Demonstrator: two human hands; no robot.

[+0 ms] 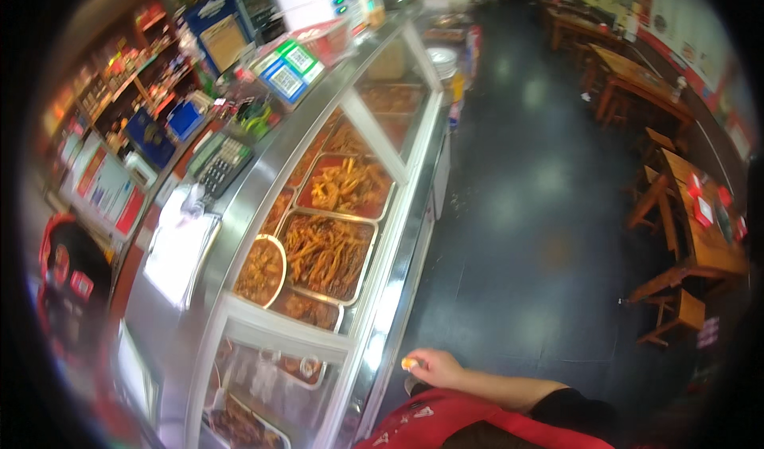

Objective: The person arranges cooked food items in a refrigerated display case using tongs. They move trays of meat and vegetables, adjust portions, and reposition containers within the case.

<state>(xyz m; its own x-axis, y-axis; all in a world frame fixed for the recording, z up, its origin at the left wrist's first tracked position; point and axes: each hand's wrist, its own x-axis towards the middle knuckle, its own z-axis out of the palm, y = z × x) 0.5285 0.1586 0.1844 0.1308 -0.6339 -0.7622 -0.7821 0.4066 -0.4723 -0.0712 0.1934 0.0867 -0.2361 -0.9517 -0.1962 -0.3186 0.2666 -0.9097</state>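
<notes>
My right hand (437,368) reaches across the front of my red apron (441,410), beside the outer edge of a food counter. Its fingers are closed on a small orange-and-white item (409,363), too small to tell exactly. My left hand is out of view. Left of my right hand stands a glass-and-steel display case (382,306). Inside it, a metal tray of braised chicken feet (328,252) sits beside a round bowl of stewed food (259,270). Farther along lies another tray of sauced meat pieces (346,186). A lower tray of dark meat (245,422) shows through the glass.
On the steel countertop are papers (182,252), a desk telephone or calculator (221,162), printed code signs (289,70) and a red basket (325,40). A person in dark and red clothing (74,282) is behind it. Wooden tables (686,192) and stools (677,318) line the right wall.
</notes>
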